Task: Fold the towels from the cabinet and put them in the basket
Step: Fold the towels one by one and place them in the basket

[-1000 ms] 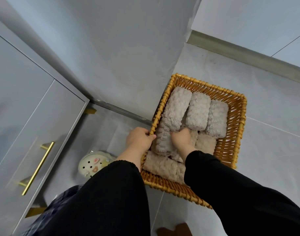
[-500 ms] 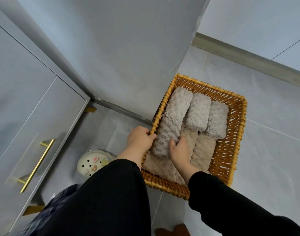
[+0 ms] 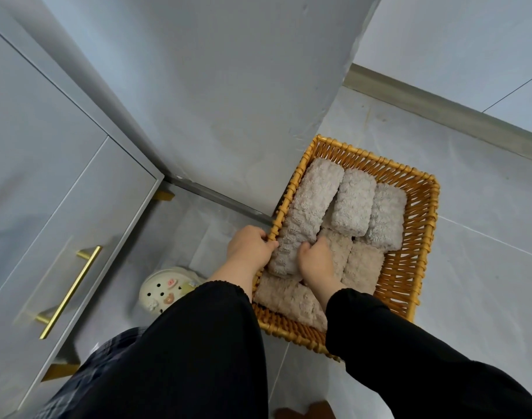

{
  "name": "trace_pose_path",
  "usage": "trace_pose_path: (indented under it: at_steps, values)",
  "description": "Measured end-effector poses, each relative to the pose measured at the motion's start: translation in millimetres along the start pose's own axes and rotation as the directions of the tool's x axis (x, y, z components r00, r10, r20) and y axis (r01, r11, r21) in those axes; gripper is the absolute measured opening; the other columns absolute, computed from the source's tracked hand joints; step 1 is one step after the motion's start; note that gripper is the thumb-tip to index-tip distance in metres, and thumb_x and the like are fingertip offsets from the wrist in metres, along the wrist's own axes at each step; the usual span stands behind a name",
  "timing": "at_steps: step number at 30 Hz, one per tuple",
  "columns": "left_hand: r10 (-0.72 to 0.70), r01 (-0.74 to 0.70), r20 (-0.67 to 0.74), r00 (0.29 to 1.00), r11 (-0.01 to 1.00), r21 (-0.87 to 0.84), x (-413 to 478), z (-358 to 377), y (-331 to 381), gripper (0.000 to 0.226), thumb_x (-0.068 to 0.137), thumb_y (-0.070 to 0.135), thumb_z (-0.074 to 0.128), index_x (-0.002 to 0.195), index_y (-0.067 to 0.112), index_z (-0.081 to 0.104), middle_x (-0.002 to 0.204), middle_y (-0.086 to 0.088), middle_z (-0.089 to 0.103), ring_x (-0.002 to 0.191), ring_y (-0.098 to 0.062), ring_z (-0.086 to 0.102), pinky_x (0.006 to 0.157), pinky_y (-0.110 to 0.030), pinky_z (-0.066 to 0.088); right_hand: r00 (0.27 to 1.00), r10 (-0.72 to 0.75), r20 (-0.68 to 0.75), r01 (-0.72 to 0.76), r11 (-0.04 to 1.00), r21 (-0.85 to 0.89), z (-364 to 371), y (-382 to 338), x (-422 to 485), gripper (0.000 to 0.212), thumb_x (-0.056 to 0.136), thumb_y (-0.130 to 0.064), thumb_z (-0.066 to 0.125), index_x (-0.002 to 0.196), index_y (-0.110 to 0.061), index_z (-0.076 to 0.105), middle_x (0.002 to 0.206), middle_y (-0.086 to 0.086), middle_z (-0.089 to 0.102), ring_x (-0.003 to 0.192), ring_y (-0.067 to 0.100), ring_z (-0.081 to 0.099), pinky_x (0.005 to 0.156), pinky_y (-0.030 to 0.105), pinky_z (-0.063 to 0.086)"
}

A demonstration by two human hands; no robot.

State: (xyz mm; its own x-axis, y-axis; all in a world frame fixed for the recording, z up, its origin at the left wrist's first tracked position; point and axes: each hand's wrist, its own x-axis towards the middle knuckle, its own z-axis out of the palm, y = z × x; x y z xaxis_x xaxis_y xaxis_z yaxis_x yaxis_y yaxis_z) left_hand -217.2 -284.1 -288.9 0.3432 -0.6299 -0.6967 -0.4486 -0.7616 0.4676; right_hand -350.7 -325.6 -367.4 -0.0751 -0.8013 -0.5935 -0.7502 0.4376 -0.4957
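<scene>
An orange wicker basket (image 3: 415,237) sits on the floor against the wall corner. Several folded fluffy towels lie inside, grey ones at the back and beige ones at the front. My left hand (image 3: 249,246) grips the basket's left rim. My right hand (image 3: 314,260) is inside the basket, its fingers curled against the long grey towel (image 3: 307,213) that lies along the left side, above a beige towel (image 3: 288,299). The grey cabinet (image 3: 62,207) stands shut at the left.
A gold bar handle (image 3: 71,291) is on the cabinet door. A cream perforated slipper (image 3: 163,290) lies on the floor by the cabinet. Grey tiled floor stretches right of the basket, with a skirting board behind.
My right hand has slid left and a little forward against the long grey towel. My left hand stays on the basket rim.
</scene>
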Motion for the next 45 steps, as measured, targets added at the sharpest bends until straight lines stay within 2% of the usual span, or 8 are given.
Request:
trace_pose_path:
  at_steps: [5, 9, 11, 16, 24, 32, 39, 45]
  values:
    - [-0.001, 0.003, 0.016, 1.0, 0.997, -0.081, -8, -9, 2, 0.026, 0.092, 0.022, 0.057, 0.112, 0.008, 0.067, 0.11, -0.008, 0.066, 0.103, -0.025, 0.06, 0.09, -0.035, 0.051, 0.989, -0.138, -0.055, 0.138, 0.99, -0.016, -17, -11, -15, 0.04, 0.092, -0.024, 0.047, 0.127, -0.006, 0.044, 0.12, 0.01, 0.053, 0.103, 0.024, 0.055, 0.088, 0.039, 0.049]
    - [-0.038, 0.058, 0.085, 0.996, 0.97, -0.236, -21, -25, 8, 0.013, 0.091, 0.01, 0.054, 0.094, 0.013, 0.066, 0.11, -0.012, 0.066, 0.103, -0.027, 0.062, 0.091, -0.04, 0.053, 0.951, -0.292, -0.101, 0.279, 0.952, -0.124, -34, -31, -33, 0.037, 0.091, -0.023, 0.051, 0.124, -0.008, 0.05, 0.125, 0.009, 0.048, 0.116, 0.024, 0.046, 0.099, 0.039, 0.041]
    - [-0.034, 0.062, 0.106, 0.994, 0.962, -0.267, -30, -41, 14, 0.015, 0.094, 0.011, 0.049, 0.087, 0.015, 0.062, 0.105, -0.011, 0.064, 0.101, -0.025, 0.063, 0.088, -0.036, 0.053, 0.938, -0.337, -0.08, 0.328, 0.938, -0.11, -43, -47, -45, 0.034, 0.092, -0.023, 0.05, 0.124, -0.009, 0.05, 0.125, 0.007, 0.049, 0.116, 0.022, 0.046, 0.099, 0.036, 0.041]
    - [0.006, 0.01, 0.038, 0.999, 0.916, -0.401, -60, -99, 28, 0.02, 0.098, 0.019, 0.049, 0.116, 0.012, 0.057, 0.11, -0.008, 0.063, 0.093, -0.017, 0.064, 0.083, -0.033, 0.051, 0.905, -0.424, 0.007, 0.424, 0.905, 0.037, -59, -94, -84, 0.019, 0.094, -0.021, 0.048, 0.11, -0.015, 0.056, 0.106, 0.002, 0.06, 0.09, 0.016, 0.056, 0.075, 0.031, 0.047]
    - [0.04, -0.167, -0.264, 0.964, 0.862, -0.479, -162, -197, 5, 0.024, 0.097, 0.024, 0.051, 0.117, 0.013, 0.058, 0.108, -0.006, 0.067, 0.098, -0.019, 0.066, 0.081, -0.032, 0.052, 0.718, -0.688, 0.108, 0.668, 0.724, 0.173, -67, -183, -172, 0.026, 0.092, -0.018, 0.048, 0.115, -0.011, 0.057, 0.114, 0.003, 0.056, 0.098, 0.014, 0.051, 0.081, 0.025, 0.039]
    - [-0.112, -0.45, -0.713, 0.693, 0.705, -0.548, -275, -255, -41, 0.017, 0.092, 0.011, 0.054, 0.105, 0.018, 0.064, 0.101, -0.004, 0.069, 0.088, -0.013, 0.069, 0.081, -0.032, 0.054, 0.527, -0.839, 0.137, 0.784, 0.542, 0.304, -54, -264, -269, 0.021, 0.091, -0.017, 0.05, 0.111, -0.015, 0.058, 0.113, 0.002, 0.058, 0.095, 0.013, 0.053, 0.076, 0.024, 0.038]
    - [-0.342, -0.516, -0.81, 0.476, 0.638, -0.572, -316, -268, -98, 0.027, 0.091, 0.009, 0.051, 0.111, 0.018, 0.064, 0.114, -0.005, 0.065, 0.103, -0.015, 0.06, 0.091, -0.032, 0.048, 0.35, -0.915, 0.202, 0.845, 0.402, 0.353, -19, -300, -344, 0.024, 0.092, -0.012, 0.049, 0.115, -0.012, 0.056, 0.116, 0.002, 0.056, 0.092, 0.012, 0.052, 0.063, 0.016, 0.036]
    - [-0.328, -0.064, -0.862, 0.387, 0.923, -0.38, -304, -273, -148, 0.045, 0.093, 0.014, 0.046, 0.138, 0.017, 0.046, 0.14, -0.006, 0.048, 0.131, -0.025, 0.04, 0.101, -0.033, 0.035, 0.2, -0.963, 0.178, 0.972, 0.219, 0.091, 27, -316, -379, 0.034, 0.089, -0.011, 0.05, 0.124, -0.011, 0.05, 0.127, 0.006, 0.047, 0.119, 0.022, 0.041, 0.084, 0.025, 0.035]
